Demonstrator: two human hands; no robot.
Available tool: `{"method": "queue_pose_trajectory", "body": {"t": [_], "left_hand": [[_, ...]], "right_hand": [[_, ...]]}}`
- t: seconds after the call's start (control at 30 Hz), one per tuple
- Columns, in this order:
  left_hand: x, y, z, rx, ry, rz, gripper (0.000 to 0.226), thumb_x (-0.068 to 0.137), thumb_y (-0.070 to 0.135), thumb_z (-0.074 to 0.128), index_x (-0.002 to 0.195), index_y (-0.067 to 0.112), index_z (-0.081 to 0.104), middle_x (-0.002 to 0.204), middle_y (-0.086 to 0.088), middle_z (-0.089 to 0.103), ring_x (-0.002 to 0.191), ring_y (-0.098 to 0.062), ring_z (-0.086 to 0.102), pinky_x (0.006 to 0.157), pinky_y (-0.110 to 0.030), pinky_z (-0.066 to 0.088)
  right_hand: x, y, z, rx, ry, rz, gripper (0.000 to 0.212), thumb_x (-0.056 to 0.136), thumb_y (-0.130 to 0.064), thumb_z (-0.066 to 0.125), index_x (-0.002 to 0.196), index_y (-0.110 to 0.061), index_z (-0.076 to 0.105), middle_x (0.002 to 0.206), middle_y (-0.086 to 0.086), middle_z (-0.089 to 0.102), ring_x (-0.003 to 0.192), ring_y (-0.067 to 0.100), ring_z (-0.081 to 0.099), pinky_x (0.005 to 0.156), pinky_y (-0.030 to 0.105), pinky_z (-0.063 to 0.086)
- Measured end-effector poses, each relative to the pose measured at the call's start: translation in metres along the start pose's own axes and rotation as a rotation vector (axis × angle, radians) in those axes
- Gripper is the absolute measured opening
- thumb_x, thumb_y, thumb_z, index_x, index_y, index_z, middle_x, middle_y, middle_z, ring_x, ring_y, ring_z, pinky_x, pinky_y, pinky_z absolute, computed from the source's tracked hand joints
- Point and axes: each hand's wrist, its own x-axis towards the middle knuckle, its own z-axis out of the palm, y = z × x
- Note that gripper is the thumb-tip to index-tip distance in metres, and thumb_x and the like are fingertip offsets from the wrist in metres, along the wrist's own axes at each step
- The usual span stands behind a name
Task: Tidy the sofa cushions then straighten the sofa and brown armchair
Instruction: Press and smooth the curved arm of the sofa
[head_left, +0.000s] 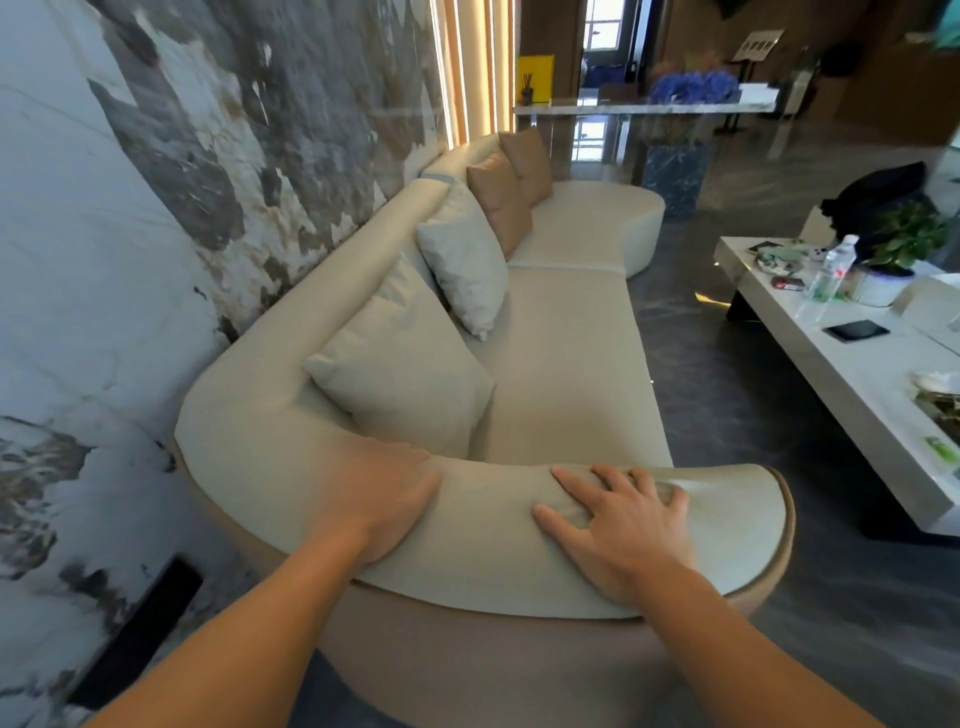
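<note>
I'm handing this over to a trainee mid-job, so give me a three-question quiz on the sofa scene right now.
1. True or false: both hands rest flat on the sofa's near armrest.
2. How many cushions lean against the cream sofa backrest?
3. Which sits nearest the armrest: A) a tan cushion, B) a cream cushion, C) a bottle?

Key:
1. True: left hand and right hand lie open on it.
2. Four: two cream, two tan.
3. B.

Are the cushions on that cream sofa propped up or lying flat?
Propped up. The near cream cushion, the second cream cushion and two brown cushions lean against the sofa backrest.
</note>
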Motion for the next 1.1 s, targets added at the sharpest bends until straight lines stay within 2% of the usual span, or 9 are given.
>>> {"method": "queue_pose_trajectory", "body": {"t": [0.3, 0.53, 0.63, 0.73, 0.9, 0.97, 1.0, 1.07, 1.1], "left_hand": [[0.008, -0.001, 0.000, -0.018, 0.014, -0.004, 0.066, 0.079, 0.075, 0.014, 0.130, 0.053, 0.050, 0.145, 0.023, 0.046, 0.140, -0.014, 0.030, 0.116, -0.046, 0.012], [0.010, -0.002, 0.004, 0.018, 0.032, 0.021, 0.063, 0.082, 0.072, 0.015, 0.128, 0.051, 0.053, 0.142, 0.021, 0.050, 0.138, -0.018, 0.034, 0.115, -0.049, 0.017], [0.008, -0.002, 0.003, 0.043, 0.042, 0.031, 0.061, 0.084, 0.069, 0.016, 0.128, 0.049, 0.053, 0.142, 0.020, 0.051, 0.138, -0.019, 0.035, 0.114, -0.050, 0.019], [0.007, 0.003, 0.002, 0.095, -0.007, 0.034, 0.058, 0.090, 0.064, 0.015, 0.134, 0.047, 0.047, 0.148, 0.015, 0.046, 0.140, -0.021, 0.031, 0.115, -0.052, 0.016], [-0.011, 0.013, -0.002, 0.059, -0.160, -0.117, 0.060, 0.094, 0.058, 0.010, 0.150, 0.040, 0.023, 0.164, 0.002, 0.015, 0.149, -0.026, 0.007, 0.118, -0.055, 0.002], [-0.040, 0.022, -0.005, 0.060, -0.213, -0.126, 0.063, 0.095, 0.055, 0.008, 0.155, 0.034, 0.006, 0.166, 0.000, -0.001, 0.150, -0.029, -0.006, 0.118, -0.056, -0.002], [-0.059, 0.026, -0.006, 0.069, -0.277, -0.095, 0.065, 0.096, 0.056, 0.008, 0.155, 0.033, -0.004, 0.165, -0.001, -0.010, 0.149, -0.031, -0.013, 0.118, -0.057, -0.004], [-0.100, 0.032, -0.012, 0.113, -0.418, -0.004, 0.073, 0.095, 0.063, 0.015, 0.152, 0.033, -0.017, 0.162, -0.004, -0.024, 0.147, -0.036, -0.019, 0.118, -0.059, 0.001], [-0.116, 0.037, -0.021, 0.134, -0.507, 0.031, 0.077, 0.094, 0.065, 0.022, 0.152, 0.032, -0.017, 0.161, -0.006, -0.026, 0.148, -0.038, -0.015, 0.117, -0.058, 0.009]], "right_hand": [[0.007, -0.002, 0.000, 0.013, 0.000, 0.008, 0.082, 0.069, -0.092, 0.003, 0.142, -0.060, 0.021, 0.151, -0.015, 0.037, 0.139, 0.022, 0.026, 0.105, 0.055, 0.018], [0.005, -0.003, -0.001, -0.020, 0.017, 0.028, 0.081, 0.070, -0.091, 0.007, 0.140, -0.058, 0.031, 0.148, -0.012, 0.042, 0.135, 0.022, 0.030, 0.105, 0.054, 0.021], [0.004, -0.003, 0.000, -0.041, -0.003, 0.040, 0.082, 0.070, -0.090, 0.005, 0.142, -0.058, 0.027, 0.150, -0.010, 0.040, 0.138, 0.023, 0.028, 0.107, 0.057, 0.017], [-0.003, -0.006, -0.002, -0.045, -0.081, 0.086, 0.084, 0.072, -0.088, 0.000, 0.147, -0.054, 0.017, 0.159, -0.006, 0.027, 0.146, 0.028, 0.014, 0.113, 0.061, 0.004], [-0.065, -0.013, 0.000, -0.003, -0.104, 0.101, 0.071, 0.086, -0.072, -0.003, 0.151, -0.045, -0.012, 0.165, -0.001, -0.013, 0.150, 0.028, -0.017, 0.118, 0.056, -0.009], [-0.098, -0.006, -0.011, -0.033, -0.191, 0.059, 0.068, 0.093, -0.066, 0.014, 0.148, -0.046, -0.021, 0.163, -0.002, -0.025, 0.148, 0.028, -0.022, 0.119, 0.055, -0.003], [-0.114, -0.002, -0.022, -0.046, -0.269, 0.048, 0.073, 0.096, -0.061, 0.028, 0.149, -0.046, -0.020, 0.162, -0.003, -0.026, 0.149, 0.028, -0.019, 0.120, 0.056, 0.007], [-0.145, 0.004, -0.047, -0.023, -0.442, 0.101, 0.074, 0.096, -0.048, 0.045, 0.153, -0.043, -0.001, 0.165, -0.003, -0.016, 0.151, 0.031, 0.003, 0.114, 0.053, 0.030], [-0.163, 0.008, -0.060, 0.006, -0.525, 0.150, 0.066, 0.095, -0.044, 0.046, 0.154, -0.038, 0.015, 0.166, 0.001, 0.000, 0.147, 0.032, 0.019, 0.110, 0.050, 0.035]]}}
